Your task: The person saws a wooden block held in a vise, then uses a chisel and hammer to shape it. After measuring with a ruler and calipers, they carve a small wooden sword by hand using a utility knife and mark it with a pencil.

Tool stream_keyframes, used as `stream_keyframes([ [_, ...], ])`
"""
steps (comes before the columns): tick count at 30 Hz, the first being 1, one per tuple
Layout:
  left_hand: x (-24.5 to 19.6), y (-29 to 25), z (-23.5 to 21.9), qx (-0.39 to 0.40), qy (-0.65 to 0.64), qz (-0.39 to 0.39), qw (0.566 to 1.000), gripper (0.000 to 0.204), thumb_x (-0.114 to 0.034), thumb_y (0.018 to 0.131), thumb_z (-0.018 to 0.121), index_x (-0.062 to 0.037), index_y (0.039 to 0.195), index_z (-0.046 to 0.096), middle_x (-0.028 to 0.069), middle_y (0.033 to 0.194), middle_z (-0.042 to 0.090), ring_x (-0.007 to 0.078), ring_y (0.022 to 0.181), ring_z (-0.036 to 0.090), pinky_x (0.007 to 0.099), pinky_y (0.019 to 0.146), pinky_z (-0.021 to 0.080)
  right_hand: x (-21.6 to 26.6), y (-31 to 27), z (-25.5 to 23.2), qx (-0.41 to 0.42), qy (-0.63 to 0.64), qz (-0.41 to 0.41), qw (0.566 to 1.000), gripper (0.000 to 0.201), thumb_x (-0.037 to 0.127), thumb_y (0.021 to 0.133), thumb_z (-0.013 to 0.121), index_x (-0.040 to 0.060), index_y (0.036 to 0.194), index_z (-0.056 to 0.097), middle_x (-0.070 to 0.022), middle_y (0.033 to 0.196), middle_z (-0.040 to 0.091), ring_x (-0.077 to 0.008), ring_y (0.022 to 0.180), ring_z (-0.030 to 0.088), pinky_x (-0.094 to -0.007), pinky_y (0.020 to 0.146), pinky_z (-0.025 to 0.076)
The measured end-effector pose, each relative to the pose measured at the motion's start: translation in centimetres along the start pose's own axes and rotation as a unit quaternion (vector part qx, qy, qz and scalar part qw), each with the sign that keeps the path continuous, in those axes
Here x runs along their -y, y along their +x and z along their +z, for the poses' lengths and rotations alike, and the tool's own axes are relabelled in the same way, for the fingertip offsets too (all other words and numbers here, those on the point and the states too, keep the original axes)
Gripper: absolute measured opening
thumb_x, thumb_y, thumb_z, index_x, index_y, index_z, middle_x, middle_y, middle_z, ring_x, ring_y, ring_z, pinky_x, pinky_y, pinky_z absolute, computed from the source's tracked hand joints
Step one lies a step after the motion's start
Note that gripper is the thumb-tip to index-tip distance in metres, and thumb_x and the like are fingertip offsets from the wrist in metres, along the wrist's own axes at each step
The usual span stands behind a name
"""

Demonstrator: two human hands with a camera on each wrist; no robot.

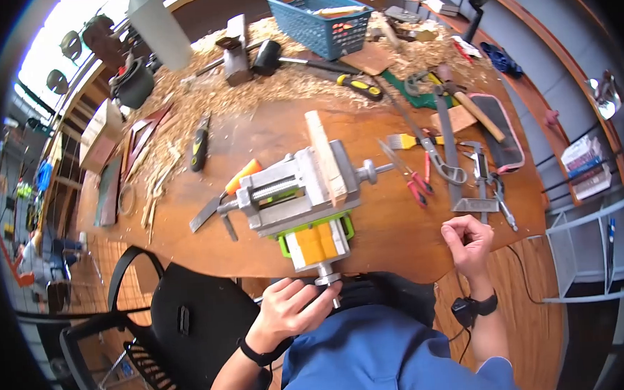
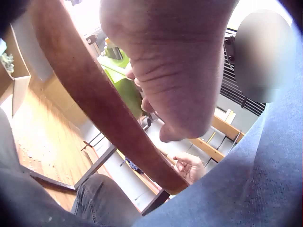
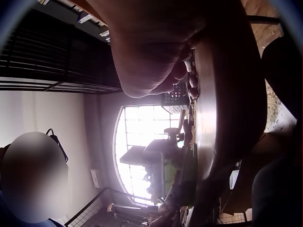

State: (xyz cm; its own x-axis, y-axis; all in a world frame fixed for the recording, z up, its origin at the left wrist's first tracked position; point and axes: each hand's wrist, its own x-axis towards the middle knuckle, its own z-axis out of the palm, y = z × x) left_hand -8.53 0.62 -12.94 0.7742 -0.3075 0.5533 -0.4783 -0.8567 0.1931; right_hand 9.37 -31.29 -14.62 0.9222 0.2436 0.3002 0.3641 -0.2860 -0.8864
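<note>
A grey cross-slide vise (image 1: pixel 280 189) stands near the table's front edge, with a wooden strip (image 1: pixel 326 159) upright in its jaws. Under it, the lower slide has an orange-yellow top and bright green parts (image 1: pixel 349 225). My left hand (image 1: pixel 297 307) holds the small crank handle (image 1: pixel 327 279) at the vise's front, fingers bent around it. In the left wrist view the hand (image 2: pixel 175 71) hides most of the crank. My right hand (image 1: pixel 468 242) rests by the front right table edge, fingers loosely curled with nothing in them. The right wrist view shows that hand (image 3: pixel 147 52) dark against the light.
Right of the vise lie red-handled pliers (image 1: pixel 419 188), a yellow brush (image 1: pixel 402 141), scissors (image 1: pixel 441 161), a square (image 1: pixel 475 205), a caliper (image 1: pixel 479 161) and a phone (image 1: pixel 499 129). Wood shavings, a mallet (image 1: pixel 268 57) and a blue basket (image 1: pixel 324 28) fill the back. A black chair (image 1: pixel 198 307) stands left.
</note>
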Motion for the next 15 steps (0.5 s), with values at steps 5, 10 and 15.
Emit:
stream_keyframes([
  [5,2.5,0.2,-2.2,-0.054,-0.042,0.042,0.997,0.031,-0.013,0.070,0.075,-0.0101,0.101,0.077,-0.0038,0.065,0.052,0.0136,0.048,0.042,0.0288,0.048,0.033,0.4,-0.2,0.4,-0.065,-0.048,-0.052,0.995,0.009,0.002,0.088,0.074,0.0011,0.080,0.070,0.0043,0.059,0.056,-0.0012,0.050,0.043,-0.0209,0.047,0.031],
  [10,5.8,0.1,-3.5,-0.188,0.013,-0.119,0.975,0.010,-0.008,0.077,0.064,-0.0016,0.072,0.057,0.0097,0.062,0.052,0.0251,0.052,0.046,0.0359,0.052,0.035,0.7,0.2,0.3,-0.071,-0.071,-0.048,0.994,0.010,0.001,0.088,0.073,0.0008,0.079,0.069,0.0016,0.059,0.060,-0.0022,0.048,0.047,-0.0215,0.045,0.032],
  [15,8.6,-2.5,-1.9,-0.242,0.014,-0.170,0.955,0.025,-0.016,0.090,0.061,-0.0009,0.072,0.053,0.0095,0.060,0.043,0.0234,0.052,0.043,0.0351,0.052,0.031,1.2,0.6,0.5,-0.071,-0.077,-0.036,0.994,0.009,0.000,0.085,0.074,0.0007,0.078,0.068,-0.0008,0.059,0.060,-0.0044,0.046,0.049,-0.0222,0.044,0.034],
])
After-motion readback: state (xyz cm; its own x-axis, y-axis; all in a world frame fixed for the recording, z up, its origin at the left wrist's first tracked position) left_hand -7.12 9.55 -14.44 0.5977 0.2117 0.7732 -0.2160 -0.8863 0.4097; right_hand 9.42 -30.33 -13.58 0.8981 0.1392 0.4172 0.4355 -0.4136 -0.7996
